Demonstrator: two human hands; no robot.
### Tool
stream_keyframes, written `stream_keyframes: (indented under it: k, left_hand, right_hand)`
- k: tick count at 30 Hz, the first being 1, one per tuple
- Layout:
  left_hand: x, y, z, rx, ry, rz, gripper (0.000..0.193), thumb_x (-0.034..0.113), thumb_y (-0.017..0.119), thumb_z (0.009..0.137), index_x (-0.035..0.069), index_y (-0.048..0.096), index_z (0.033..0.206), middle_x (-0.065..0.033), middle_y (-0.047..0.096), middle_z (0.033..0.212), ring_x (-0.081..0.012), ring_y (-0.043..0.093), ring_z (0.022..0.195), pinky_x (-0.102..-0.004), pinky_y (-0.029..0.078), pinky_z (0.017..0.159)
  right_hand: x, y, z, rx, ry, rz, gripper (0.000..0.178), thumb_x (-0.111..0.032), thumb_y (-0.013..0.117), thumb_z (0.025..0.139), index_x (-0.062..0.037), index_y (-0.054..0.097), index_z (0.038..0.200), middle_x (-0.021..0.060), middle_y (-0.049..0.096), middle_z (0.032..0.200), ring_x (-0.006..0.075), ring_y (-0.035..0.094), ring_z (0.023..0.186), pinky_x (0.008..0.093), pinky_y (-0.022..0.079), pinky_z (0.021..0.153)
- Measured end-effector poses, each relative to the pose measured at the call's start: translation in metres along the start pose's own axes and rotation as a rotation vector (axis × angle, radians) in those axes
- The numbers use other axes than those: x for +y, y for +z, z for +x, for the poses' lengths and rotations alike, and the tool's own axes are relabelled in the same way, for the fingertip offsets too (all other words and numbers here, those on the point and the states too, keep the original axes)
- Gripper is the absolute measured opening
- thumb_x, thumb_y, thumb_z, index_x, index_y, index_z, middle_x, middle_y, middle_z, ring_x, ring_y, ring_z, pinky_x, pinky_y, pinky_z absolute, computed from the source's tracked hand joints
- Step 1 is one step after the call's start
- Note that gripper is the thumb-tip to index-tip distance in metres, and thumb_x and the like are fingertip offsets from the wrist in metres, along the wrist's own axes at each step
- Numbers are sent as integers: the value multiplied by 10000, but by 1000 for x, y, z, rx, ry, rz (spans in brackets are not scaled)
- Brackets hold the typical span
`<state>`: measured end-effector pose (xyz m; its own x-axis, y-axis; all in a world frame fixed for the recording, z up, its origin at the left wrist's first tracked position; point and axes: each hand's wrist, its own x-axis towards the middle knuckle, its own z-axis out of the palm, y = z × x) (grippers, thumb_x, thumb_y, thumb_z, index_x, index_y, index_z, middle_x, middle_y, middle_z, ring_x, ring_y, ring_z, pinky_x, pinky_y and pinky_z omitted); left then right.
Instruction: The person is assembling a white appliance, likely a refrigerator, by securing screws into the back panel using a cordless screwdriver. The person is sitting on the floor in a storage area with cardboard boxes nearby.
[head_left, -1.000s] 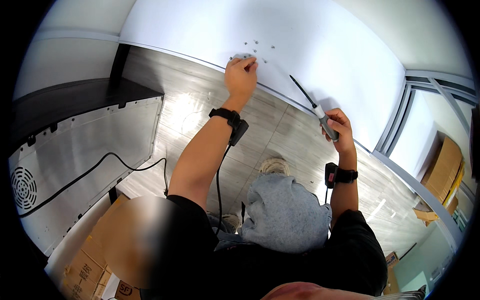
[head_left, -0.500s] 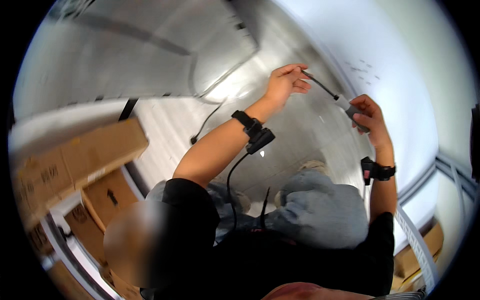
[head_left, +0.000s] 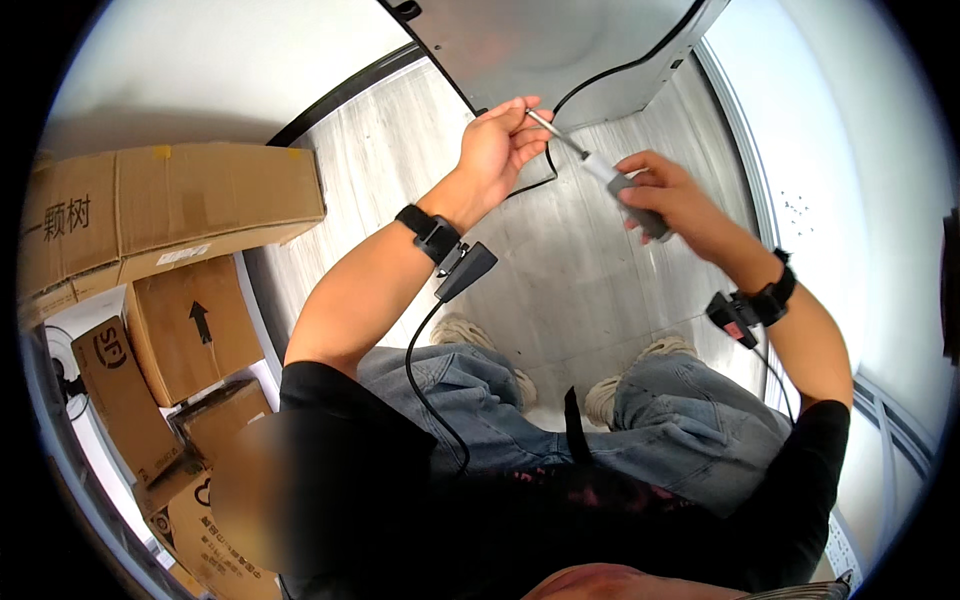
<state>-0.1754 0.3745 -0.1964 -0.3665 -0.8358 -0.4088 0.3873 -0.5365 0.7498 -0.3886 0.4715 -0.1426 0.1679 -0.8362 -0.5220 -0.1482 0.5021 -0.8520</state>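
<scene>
Screwdriver [head_left: 597, 166] upper centre of frame. Right hand [head_left: 672, 195] wrapped round handle [head_left: 612, 180]; left hand [head_left: 500, 145] half-curled, fingertips at shaft [head_left: 558, 133] end, can't tell if pinching. I'd guess light, rigid, shaft slick; grip handle.

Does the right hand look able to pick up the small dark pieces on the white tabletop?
Probably not yet: the right hand grips a screwdriver with a grey-and-white handle. Otherwise the way looks free, with nothing visible between hand and the small dark pieces on the white tabletop.
</scene>
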Motion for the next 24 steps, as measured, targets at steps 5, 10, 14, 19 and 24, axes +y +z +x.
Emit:
stream_keyframes:
  k: [5,10,14,19,24]
  left_hand:
    - [-2,-32,2,59,-10,-28,286,201,374,985,17,540,1127,-29,574,827,-90,492,625,-226,447,586]
    - [-4,-41,8,46,-12,-27,292,161,352,979,8,532,1152,-36,570,826,-87,468,629,-234,435,579]
    - [-7,-45,17,70,34,-32,253,135,401,960,4,546,1120,-50,595,816,-79,486,605,-228,443,566]
    - [-6,-49,13,116,56,-62,221,122,428,949,10,557,1091,-56,605,812,-76,493,593,-228,447,555]
    - [1,-50,13,118,52,-89,209,127,437,947,19,560,1078,-52,604,822,-79,489,606,-230,443,555]
  right_hand:
    - [36,62,20,-156,123,525,306,-186,565,864,39,511,1065,149,620,861,205,632,689,302,525,585]
    - [73,100,31,10,-5,714,308,-226,512,887,2,494,1092,136,629,852,175,603,611,261,461,507]
    - [87,121,37,79,-180,914,328,-208,504,886,-18,466,1151,137,632,859,144,566,551,244,380,429]
    - [96,135,39,175,-237,910,317,-192,514,889,-34,478,1163,154,635,880,122,538,523,230,351,415]
    - [86,137,42,177,-253,917,290,-174,508,898,-56,488,1161,167,634,888,115,495,487,232,343,410]
